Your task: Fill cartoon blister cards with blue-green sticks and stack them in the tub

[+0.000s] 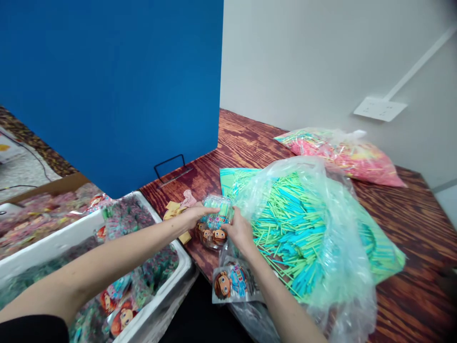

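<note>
My left hand (198, 214) and my right hand (240, 232) hold a clear printed plastic pouch (214, 227) between them at the table edge, one at each side. Cartoon faces and lettering show on its front, and pale green and blue bits show near its top. Both hands have their fingers closed on the pouch. Below my right wrist lies another printed pouch (232, 282), with a cartoon face on it. Just right of my right hand, a big open plastic bag (342, 247) spills thin green and blue sticks (296, 214).
A white foam box (185, 264) with several filled pouches stands at the left, beside more packets (43, 209). Yellow and pink scraps (178, 206) lie behind my left hand. A blue panel (143, 95) on a wire foot rises behind. A bag of pink sticks (342, 155) rests by the wall.
</note>
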Available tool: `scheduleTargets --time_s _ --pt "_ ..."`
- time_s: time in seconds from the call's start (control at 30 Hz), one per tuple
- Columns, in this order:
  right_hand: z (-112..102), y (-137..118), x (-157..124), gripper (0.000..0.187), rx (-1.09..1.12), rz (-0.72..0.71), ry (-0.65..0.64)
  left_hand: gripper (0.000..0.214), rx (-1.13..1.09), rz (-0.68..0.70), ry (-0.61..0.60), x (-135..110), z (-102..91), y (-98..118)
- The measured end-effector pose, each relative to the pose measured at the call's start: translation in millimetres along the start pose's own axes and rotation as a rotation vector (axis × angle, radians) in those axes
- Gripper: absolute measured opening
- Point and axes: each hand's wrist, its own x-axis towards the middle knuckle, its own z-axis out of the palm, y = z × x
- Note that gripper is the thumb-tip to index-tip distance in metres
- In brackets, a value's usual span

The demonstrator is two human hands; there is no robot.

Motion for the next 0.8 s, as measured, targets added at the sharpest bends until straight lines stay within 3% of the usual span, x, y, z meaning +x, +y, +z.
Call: scheduleTargets --time_s 0.13,0.3,0.5,0.57,0.67,0.73,0.8 --pt "8 5 -1 0.07 0.138 -0.06 0.015 0.051 -0.004 0.01 -0.051 -3 9.1 2" --pt "22 13 -1 0.08 0.321 -0.071 0.026 0.052 -0.01 0.127 0.039 -7 22.4 -8" --pt "20 12 -1 0.105 0.646 -0.148 0.129 0.059 -0.051 0.249 0.063 -32 13.7 -18" --pt "12 11 0 0.117 0.823 -0.148 0.04 0.064 -0.066 0.311 0.047 -43 8.5 -16" --pt "0 8 1 0.124 1.03 -0.192 -0.22 0.074 -0.051 0.399 0.031 -56 2.0 -12" --pt "-7 6 0 0.115 1.061 -0.27 -0.358 0.077 -0.003 0.463 0.032 -61 -0.5 -9" --pt "-12 1 -2 0.098 1.025 -0.346 -0.39 0.078 0.054 0.512 0.048 -65 -1.3 -7"
